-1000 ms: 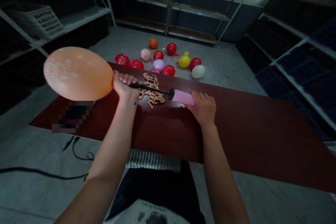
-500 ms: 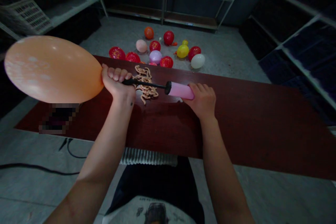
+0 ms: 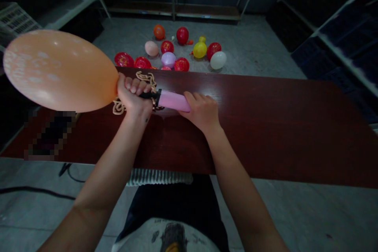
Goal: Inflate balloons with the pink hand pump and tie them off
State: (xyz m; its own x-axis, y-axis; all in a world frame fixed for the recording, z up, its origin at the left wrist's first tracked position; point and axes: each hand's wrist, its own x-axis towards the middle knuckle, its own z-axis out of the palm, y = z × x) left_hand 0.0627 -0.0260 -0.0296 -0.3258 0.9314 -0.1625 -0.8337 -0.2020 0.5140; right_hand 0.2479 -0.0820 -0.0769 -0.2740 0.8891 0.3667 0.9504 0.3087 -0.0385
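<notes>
A large peach balloon with pale printing swells out to the left of my left hand. That hand is closed around the balloon's neck and the black nozzle end of a hand pump; the joint between them is hidden by the fingers. My right hand wraps round the pink barrel of the balloon pump. The barrel's black collar sits close to my left fingers, so little of the black rod shows. Behind and below my left hand, uninflated peach balloons lie in a loose heap, partly covered.
A dark red table spans the view. A blurred-out flat object lies at its left. Beyond its far edge, several inflated balloons rest on the floor, in front of metal shelves. A black cable runs along the floor at left.
My right hand has pushed the pink barrel left toward my left hand, covering most of the black rod. The peach balloon looks slightly larger. The view has shifted a little.
</notes>
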